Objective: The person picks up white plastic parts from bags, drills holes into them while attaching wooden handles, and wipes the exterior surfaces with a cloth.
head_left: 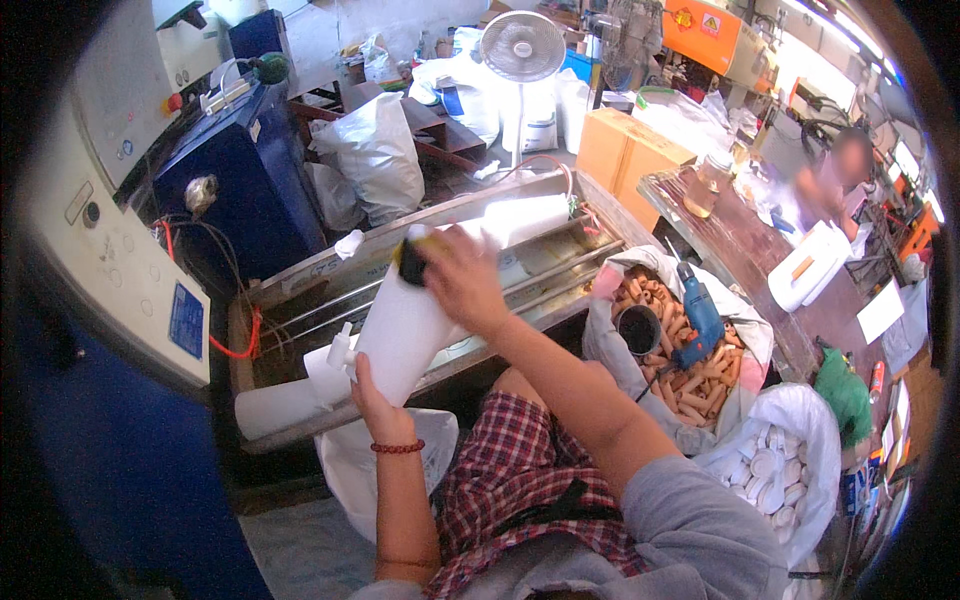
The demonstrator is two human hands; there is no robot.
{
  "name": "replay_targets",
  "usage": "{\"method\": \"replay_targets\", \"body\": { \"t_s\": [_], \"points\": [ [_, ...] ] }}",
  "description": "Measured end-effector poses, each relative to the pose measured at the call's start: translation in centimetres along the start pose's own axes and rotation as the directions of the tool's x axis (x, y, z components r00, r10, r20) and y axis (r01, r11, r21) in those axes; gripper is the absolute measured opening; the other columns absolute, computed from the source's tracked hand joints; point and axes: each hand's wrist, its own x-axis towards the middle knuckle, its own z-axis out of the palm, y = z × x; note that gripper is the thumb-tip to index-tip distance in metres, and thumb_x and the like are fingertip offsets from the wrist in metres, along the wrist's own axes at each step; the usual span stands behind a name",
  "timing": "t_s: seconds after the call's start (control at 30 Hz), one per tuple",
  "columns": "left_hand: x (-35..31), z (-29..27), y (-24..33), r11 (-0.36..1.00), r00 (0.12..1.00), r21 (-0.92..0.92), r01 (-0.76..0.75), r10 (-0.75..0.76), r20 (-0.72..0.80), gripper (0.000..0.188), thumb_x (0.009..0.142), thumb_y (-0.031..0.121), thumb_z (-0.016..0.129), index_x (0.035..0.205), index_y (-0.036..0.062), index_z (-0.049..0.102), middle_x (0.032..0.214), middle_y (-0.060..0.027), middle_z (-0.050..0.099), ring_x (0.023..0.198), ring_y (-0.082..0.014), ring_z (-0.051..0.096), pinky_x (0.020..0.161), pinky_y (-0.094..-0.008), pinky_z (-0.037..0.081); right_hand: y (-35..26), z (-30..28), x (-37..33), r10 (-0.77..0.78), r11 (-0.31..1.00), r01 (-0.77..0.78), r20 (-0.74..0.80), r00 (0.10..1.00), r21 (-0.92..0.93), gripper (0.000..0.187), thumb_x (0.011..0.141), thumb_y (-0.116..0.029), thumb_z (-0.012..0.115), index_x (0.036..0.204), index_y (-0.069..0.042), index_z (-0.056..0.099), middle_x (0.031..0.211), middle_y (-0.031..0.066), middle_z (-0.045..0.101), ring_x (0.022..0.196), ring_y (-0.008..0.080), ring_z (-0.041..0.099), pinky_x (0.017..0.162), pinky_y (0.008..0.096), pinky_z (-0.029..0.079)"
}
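Note:
A large white cylinder [402,325] leans at a slant over the long trough in front of me. My left hand [382,408] is closed against its lower side, beside a small white fitting [343,347] that sticks out. My right hand [462,280] is at the cylinder's upper end, its fingers closed on a round black-and-yellow piece [411,256]. Whether that piece is a cap or a hand tool, I cannot tell. Another white cylinder [275,408] lies at the trough's near left end, and a third [528,218] lies at its far side.
Metal rods run along the trough [300,262]. To the right, a sack of orange-brown tubes [655,380] carries a blue power drill [700,315]. Nearer is a bag of white parts [772,470]. A dark blue machine [235,170] stands left; a person [835,180] sits behind the wooden table [715,235].

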Motion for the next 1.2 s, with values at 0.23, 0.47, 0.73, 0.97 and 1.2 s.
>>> {"method": "replay_targets", "body": {
  "t_s": [0.23, 0.47, 0.73, 0.97, 1.2],
  "points": [
    [-1.2, -0.3, -1.8, 0.96, 0.982, -0.215, 0.177, -0.157, 0.106, 0.047, 0.091, 0.036, 0.049, 0.123, 0.0022, 0.048, 0.12, -0.0113, 0.054, 0.11, -0.0263, 0.052, 0.095, -0.0398, 0.04, 1.8, -1.0, -1.5, 0.457, 0.736, -0.264, -0.17, 0.873, 0.623, 0.033, 0.089, -0.009, 0.047, 0.12, 0.001, 0.045, 0.133, 0.0186, 0.041, 0.123, 0.0338, 0.039, 0.104, 0.0377, 0.03],
    [-4.1, -0.6, -4.5, 0.865, 0.922, -0.323, 0.383, -0.337, 0.19, 0.044, 0.092, 0.04, 0.043, 0.121, 0.0086, 0.052, 0.121, -0.008, 0.056, 0.111, -0.0274, 0.052, 0.096, -0.043, 0.041, 1.4, -2.9, -3.8, 0.654, 0.512, -0.339, -0.103, 0.749, 0.789, 0.03, 0.092, -0.008, 0.043, 0.121, 0.002, 0.042, 0.133, 0.0179, 0.041, 0.123, 0.0275, 0.041, 0.103, 0.0388, 0.033],
    [-6.3, 2.9, -3.5, 0.859, 0.858, -0.268, 0.436, -0.307, 0.413, 0.046, 0.093, 0.043, 0.042, 0.125, 0.0117, 0.049, 0.128, -0.0054, 0.051, 0.117, -0.027, 0.048, 0.099, -0.0444, 0.037, 1.3, -2.1, -10.5, 0.434, -0.707, -0.25, 0.685, 0.585, 0.662, 0.039, 0.092, -0.023, 0.049, 0.124, -0.001, 0.044, 0.108, 0.0142, 0.058, 0.098, 0.0235, 0.057, 0.084, 0.0374, 0.048],
    [-6.1, 5.4, -3.9, 0.92, 0.93, -0.249, 0.302, -0.228, 0.287, 0.049, 0.096, 0.045, 0.035, 0.128, 0.0094, 0.044, 0.127, -0.0063, 0.049, 0.117, -0.0252, 0.046, 0.1, -0.0414, 0.036, -2.5, -6.0, -10.7, 0.703, -0.489, -0.265, 0.555, 0.445, 0.831, 0.044, 0.089, -0.012, 0.047, 0.132, -0.005, 0.038, 0.125, 0.0096, 0.05, 0.115, 0.0208, 0.047, 0.099, 0.0338, 0.034],
    [-7.3, 4.1, -6.7, 0.992, 0.959, 0.076, 0.101, -0.118, 0.259, 0.061, 0.093, 0.052, 0.038, 0.132, 0.0052, 0.038, 0.128, -0.0127, 0.049, 0.117, -0.0279, 0.047, 0.1, -0.0426, 0.037, -1.5, -8.4, -10.8, 0.658, 0.563, -0.297, -0.201, 0.726, 0.772, 0.03, 0.084, 0.001, 0.053, 0.113, 0.001, 0.048, 0.133, 0.0141, 0.039, 0.126, 0.0247, 0.036, 0.105, 0.0327, 0.026]
  ]
}}
